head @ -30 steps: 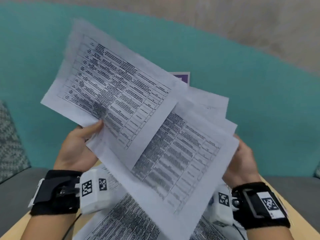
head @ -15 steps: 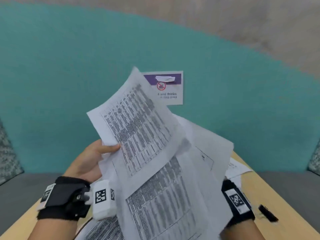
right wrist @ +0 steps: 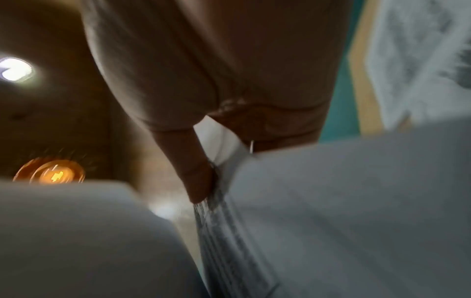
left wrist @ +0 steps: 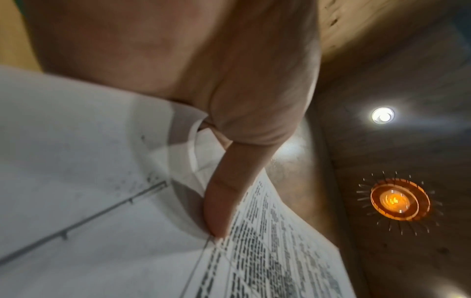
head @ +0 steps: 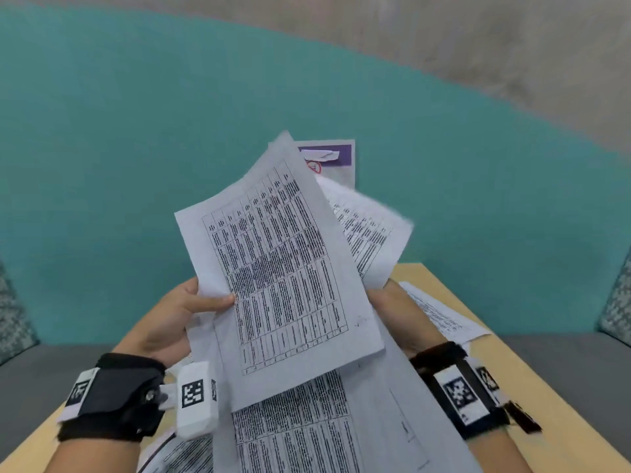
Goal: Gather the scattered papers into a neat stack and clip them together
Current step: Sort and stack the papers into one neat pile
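Note:
Several white printed sheets (head: 280, 288) are held up in front of me, fanned unevenly. My left hand (head: 191, 308) pinches the left edge of the top sheet, thumb across the print; in the left wrist view the thumb (left wrist: 224, 197) presses the papers (left wrist: 267, 252). My right hand (head: 396, 312) is mostly hidden behind the sheets; in the right wrist view its thumb (right wrist: 196, 171) pinches a sheet's edge (right wrist: 224, 221). Another sheet (head: 440, 315) lies on the wooden table (head: 532, 380) at the right. A black clip (head: 522, 418) lies by my right wrist.
A teal seat back (head: 136, 165) rises behind the table, with a purple-and-white notice (head: 338, 158) on it. Grey seat cushions (head: 573, 363) flank the table. More printed sheets (head: 191, 455) lie low beneath the held ones.
The sheets have swung from a wide spread toward upright and closer together. My left hand moved right and the head view dropped, showing more table and the loose sheet.

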Demonstrator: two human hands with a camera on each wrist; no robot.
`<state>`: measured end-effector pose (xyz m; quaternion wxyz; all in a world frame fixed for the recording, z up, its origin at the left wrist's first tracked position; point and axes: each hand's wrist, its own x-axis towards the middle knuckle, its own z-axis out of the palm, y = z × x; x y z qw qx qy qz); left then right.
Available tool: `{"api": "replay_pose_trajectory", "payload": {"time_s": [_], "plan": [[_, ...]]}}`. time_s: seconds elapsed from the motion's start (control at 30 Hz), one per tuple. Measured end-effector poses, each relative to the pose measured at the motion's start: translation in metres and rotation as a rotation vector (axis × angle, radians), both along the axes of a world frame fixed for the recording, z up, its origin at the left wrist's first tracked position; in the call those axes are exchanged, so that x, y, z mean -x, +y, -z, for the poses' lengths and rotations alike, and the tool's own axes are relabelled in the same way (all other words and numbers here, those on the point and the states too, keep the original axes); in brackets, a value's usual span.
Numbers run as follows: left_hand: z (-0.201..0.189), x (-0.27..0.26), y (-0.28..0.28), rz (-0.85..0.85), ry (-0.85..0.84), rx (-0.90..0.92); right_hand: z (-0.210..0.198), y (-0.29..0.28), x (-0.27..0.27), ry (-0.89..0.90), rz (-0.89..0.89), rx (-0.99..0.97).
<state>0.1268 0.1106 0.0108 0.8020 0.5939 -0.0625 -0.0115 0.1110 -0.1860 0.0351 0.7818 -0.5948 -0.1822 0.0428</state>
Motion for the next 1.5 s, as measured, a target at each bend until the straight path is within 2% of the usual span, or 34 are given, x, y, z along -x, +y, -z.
{"api": "replay_pose_trajectory", "payload": {"time_s": [0.1,0.23,0.5,0.73,0.87,0.97,1.1,1.27,1.37,1.43,1.5], "plan": [[-0.002,0.001,-0.002,-0.032,0.006,-0.068,-0.004,-0.004,0.001,-0.136,0.094,0.139],[-0.003,0.003,-0.01,-0.041,0.002,-0.127,-0.004,-0.003,-0.002,-0.18,0.193,0.237],[0.003,-0.001,-0.016,-0.102,0.093,-0.341,0.002,-0.002,-0.004,-0.109,0.29,0.151],[0.02,-0.013,-0.005,-0.165,0.169,-0.573,0.02,-0.015,-0.034,0.028,0.502,0.062],[0.025,-0.014,0.0,-0.241,0.185,-0.648,0.01,-0.035,-0.031,-0.023,0.688,0.073],[0.027,-0.012,0.001,-0.321,0.162,-0.677,-0.007,-0.045,-0.02,-0.148,0.74,0.048],[0.024,-0.006,-0.006,-0.439,0.156,-0.602,-0.03,-0.049,0.005,-0.291,0.594,-0.083],[0.023,-0.006,-0.006,-0.529,0.087,-0.539,-0.041,-0.056,0.024,-0.32,0.099,-0.259],[0.019,-0.004,-0.007,-0.526,0.042,-0.527,-0.03,-0.06,0.014,-0.248,-0.056,-0.14],[0.015,-0.005,-0.009,-0.506,-0.029,-0.545,-0.019,-0.058,0.003,-0.16,-0.068,-0.036],[0.012,-0.006,-0.011,-0.472,-0.071,-0.536,-0.007,-0.053,-0.01,-0.055,-0.006,0.055]]}}
